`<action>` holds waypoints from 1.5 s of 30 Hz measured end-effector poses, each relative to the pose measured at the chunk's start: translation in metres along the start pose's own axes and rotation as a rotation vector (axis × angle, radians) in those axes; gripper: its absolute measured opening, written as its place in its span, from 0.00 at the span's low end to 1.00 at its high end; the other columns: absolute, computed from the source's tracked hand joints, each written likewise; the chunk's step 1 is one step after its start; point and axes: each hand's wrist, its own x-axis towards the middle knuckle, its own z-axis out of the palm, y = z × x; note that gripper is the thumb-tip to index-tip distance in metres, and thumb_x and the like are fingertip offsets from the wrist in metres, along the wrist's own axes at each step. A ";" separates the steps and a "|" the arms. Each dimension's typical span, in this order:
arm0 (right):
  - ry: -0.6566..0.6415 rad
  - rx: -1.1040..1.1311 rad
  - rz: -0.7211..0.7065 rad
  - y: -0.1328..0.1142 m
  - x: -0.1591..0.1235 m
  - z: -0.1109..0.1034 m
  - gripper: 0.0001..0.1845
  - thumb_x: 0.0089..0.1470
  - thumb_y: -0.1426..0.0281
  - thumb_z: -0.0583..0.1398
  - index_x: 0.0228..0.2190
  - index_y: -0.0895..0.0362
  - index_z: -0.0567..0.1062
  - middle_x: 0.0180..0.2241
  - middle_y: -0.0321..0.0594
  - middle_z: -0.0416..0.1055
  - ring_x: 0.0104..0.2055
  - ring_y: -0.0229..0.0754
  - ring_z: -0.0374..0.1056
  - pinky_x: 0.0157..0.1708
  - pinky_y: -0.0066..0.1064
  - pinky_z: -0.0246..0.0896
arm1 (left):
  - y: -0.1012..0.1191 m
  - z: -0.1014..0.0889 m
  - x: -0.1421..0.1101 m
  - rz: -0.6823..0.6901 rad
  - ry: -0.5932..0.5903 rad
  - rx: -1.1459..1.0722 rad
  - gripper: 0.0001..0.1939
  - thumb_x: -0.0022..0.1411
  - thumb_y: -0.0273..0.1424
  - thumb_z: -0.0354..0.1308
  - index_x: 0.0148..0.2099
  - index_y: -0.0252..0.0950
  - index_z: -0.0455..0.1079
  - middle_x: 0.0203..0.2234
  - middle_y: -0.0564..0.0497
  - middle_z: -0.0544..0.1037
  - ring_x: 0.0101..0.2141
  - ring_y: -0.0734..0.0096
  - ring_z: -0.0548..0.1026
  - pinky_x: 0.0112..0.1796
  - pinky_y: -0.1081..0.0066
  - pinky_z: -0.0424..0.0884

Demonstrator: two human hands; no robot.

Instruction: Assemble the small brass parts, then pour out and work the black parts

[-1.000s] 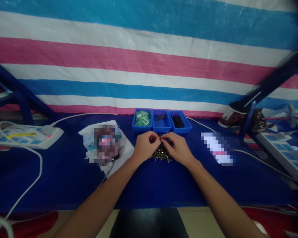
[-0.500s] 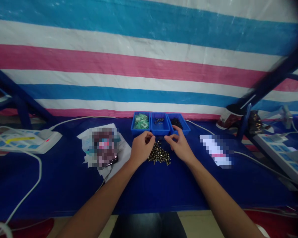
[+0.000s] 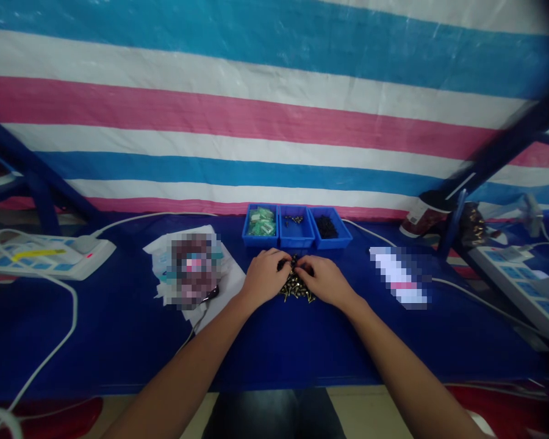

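Note:
A heap of brass-coloured screws (image 3: 297,291) lies on the blue table between my hands. My left hand (image 3: 269,274) is at the heap's left side, its fingers curled and thumb pressed in. Facing it from the right, my right hand (image 3: 326,278) has its fingers bent over the heap's edge. Both sets of fingertips touch or nearly touch the screws; what they pinch, if anything, is too small to make out. Just beyond stand three blue bins: the left bin (image 3: 260,242) with green packets, the middle bin (image 3: 297,241) with a few small screws, the right bin (image 3: 333,243) with small black pieces.
Papers (image 3: 231,271) with a blurred item lie at left, and a lit phone (image 3: 398,277) with a cable at right. Power strips (image 3: 94,259) sit at both sides. A dark cup (image 3: 421,214) stands at the back right. Striped sheeting (image 3: 256,110) hangs behind the table.
My right hand has moved down and left from the right bin's front to the heap, and its fingers have bent in. My left hand has shifted slightly right and lower over the screws.

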 end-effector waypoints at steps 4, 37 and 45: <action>-0.016 -0.008 -0.010 -0.001 0.000 -0.001 0.10 0.60 0.64 0.57 0.34 0.53 0.77 0.32 0.38 0.74 0.34 0.40 0.69 0.33 0.30 0.54 | 0.000 -0.001 0.000 0.003 -0.022 -0.005 0.10 0.62 0.28 0.54 0.42 0.41 0.76 0.40 0.49 0.79 0.42 0.60 0.74 0.45 0.61 0.69; 0.119 0.726 0.178 0.005 0.008 -0.005 0.16 0.57 0.57 0.57 0.32 0.57 0.75 0.24 0.34 0.66 0.27 0.38 0.60 0.29 0.29 0.56 | 0.017 -0.014 -0.002 0.225 0.075 -0.226 0.10 0.65 0.30 0.56 0.48 0.39 0.72 0.44 0.49 0.78 0.46 0.64 0.73 0.51 0.61 0.67; 0.036 0.842 0.136 -0.002 0.007 -0.005 0.13 0.57 0.60 0.57 0.30 0.57 0.73 0.25 0.34 0.65 0.26 0.36 0.58 0.28 0.28 0.54 | 0.017 -0.012 -0.002 0.232 0.137 -0.269 0.07 0.65 0.31 0.57 0.45 0.39 0.73 0.41 0.49 0.78 0.44 0.67 0.74 0.48 0.64 0.69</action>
